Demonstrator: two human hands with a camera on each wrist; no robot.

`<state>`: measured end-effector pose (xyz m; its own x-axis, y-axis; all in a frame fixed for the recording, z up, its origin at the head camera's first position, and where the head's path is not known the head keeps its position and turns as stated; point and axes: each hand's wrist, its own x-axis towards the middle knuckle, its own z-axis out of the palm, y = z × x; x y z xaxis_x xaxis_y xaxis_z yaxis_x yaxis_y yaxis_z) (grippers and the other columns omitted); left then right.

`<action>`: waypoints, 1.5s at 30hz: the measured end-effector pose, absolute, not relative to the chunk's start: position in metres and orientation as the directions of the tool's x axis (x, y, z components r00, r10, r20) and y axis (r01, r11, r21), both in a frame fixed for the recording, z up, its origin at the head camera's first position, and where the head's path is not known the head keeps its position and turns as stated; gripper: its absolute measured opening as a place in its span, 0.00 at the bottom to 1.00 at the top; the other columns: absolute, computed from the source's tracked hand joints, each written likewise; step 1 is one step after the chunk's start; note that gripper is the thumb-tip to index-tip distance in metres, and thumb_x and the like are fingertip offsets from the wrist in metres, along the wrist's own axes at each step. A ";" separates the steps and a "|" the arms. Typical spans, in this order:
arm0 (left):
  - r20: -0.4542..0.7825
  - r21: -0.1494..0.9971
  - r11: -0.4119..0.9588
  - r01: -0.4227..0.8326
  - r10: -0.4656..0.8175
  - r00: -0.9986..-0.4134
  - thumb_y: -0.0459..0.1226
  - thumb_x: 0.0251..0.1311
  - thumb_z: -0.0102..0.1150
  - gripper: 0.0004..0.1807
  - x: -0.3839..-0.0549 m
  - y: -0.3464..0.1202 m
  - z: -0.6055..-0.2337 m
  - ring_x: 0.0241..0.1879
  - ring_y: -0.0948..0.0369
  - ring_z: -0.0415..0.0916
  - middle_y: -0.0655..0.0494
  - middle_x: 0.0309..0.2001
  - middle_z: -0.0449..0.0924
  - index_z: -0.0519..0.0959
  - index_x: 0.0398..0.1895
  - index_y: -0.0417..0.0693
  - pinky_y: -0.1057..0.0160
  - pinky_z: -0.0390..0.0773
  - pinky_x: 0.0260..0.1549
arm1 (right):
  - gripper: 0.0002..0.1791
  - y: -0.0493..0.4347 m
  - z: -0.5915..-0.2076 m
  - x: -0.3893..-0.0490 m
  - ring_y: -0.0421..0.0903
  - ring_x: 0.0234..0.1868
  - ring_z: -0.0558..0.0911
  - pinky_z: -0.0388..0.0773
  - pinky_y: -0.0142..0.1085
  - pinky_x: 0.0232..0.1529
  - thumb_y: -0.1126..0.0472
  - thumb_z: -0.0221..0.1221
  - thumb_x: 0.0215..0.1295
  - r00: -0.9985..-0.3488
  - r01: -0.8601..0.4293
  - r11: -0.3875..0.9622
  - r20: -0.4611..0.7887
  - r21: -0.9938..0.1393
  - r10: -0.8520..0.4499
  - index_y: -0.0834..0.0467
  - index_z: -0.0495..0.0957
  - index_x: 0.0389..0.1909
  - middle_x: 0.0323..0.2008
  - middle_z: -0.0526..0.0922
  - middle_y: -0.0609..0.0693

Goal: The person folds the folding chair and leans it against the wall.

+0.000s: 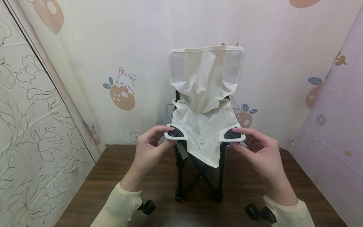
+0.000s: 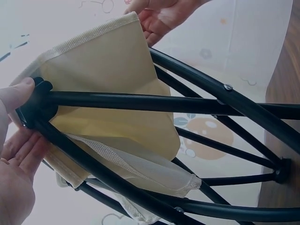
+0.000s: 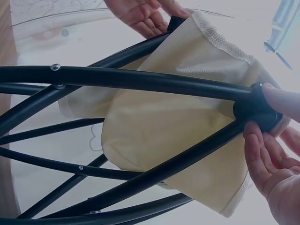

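A small folding camp chair (image 1: pixel 202 116) with cream fabric and a black tube frame (image 1: pixel 222 164) stands upright, facing me. My left hand (image 1: pixel 150 148) pinches the seat's front left corner, fingers above and thumb below. At the front right corner, my right hand (image 1: pixel 262 154) does the same. Each corner has a dark patch (image 1: pixel 175 131). From beneath, the left wrist view shows the thumb and fingers around a black joint (image 2: pixel 40 103) where two tubes meet. A matching joint (image 3: pixel 255 108) is gripped in the right wrist view. The seat's front edge sags between the corners.
The chair's feet (image 1: pixel 180 195) rest on a dark wooden table (image 1: pixel 119 189). Behind hangs a pale curtain (image 1: pixel 147 37) printed with rabbits and fruit. A flower-patterned panel (image 1: pixel 37 126) lines the left side. A white tag (image 1: pixel 182 151) hangs under the seat.
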<state>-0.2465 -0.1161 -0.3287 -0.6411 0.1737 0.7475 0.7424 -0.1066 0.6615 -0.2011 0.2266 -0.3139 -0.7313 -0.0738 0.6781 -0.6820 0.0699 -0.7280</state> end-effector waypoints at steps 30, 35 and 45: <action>0.750 0.661 -0.134 0.739 0.163 -0.641 0.18 0.61 0.72 0.20 -0.251 -0.108 -0.324 0.54 0.51 0.89 0.43 0.53 0.89 0.86 0.56 0.35 0.56 0.91 0.45 | 0.26 0.213 -0.310 -0.209 0.45 0.47 0.89 0.88 0.31 0.49 0.86 0.70 0.58 -0.708 -0.705 0.037 0.701 -0.708 -0.084 0.75 0.82 0.59 0.49 0.91 0.54; 0.758 0.652 -0.147 0.744 0.160 -0.633 0.18 0.61 0.72 0.19 -0.252 -0.106 -0.324 0.54 0.52 0.88 0.41 0.52 0.88 0.85 0.55 0.33 0.58 0.90 0.48 | 0.26 0.213 -0.310 -0.210 0.45 0.46 0.89 0.88 0.30 0.47 0.86 0.70 0.58 -0.707 -0.707 0.035 0.702 -0.707 -0.089 0.75 0.82 0.59 0.49 0.91 0.54; 0.752 0.658 -0.131 0.741 0.167 -0.638 0.19 0.61 0.72 0.19 -0.254 -0.104 -0.322 0.54 0.51 0.88 0.44 0.53 0.89 0.86 0.55 0.35 0.58 0.90 0.50 | 0.25 0.213 -0.307 -0.212 0.44 0.45 0.89 0.88 0.29 0.45 0.84 0.71 0.60 -0.715 -0.699 0.062 0.693 -0.713 -0.093 0.73 0.83 0.60 0.49 0.90 0.54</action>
<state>-0.2536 -0.1038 -0.3224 -0.6378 0.1673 0.7518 0.7415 -0.1307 0.6581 -0.2115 0.2128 -0.3074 -0.7149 -0.0929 0.6930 -0.6988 0.0619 -0.7126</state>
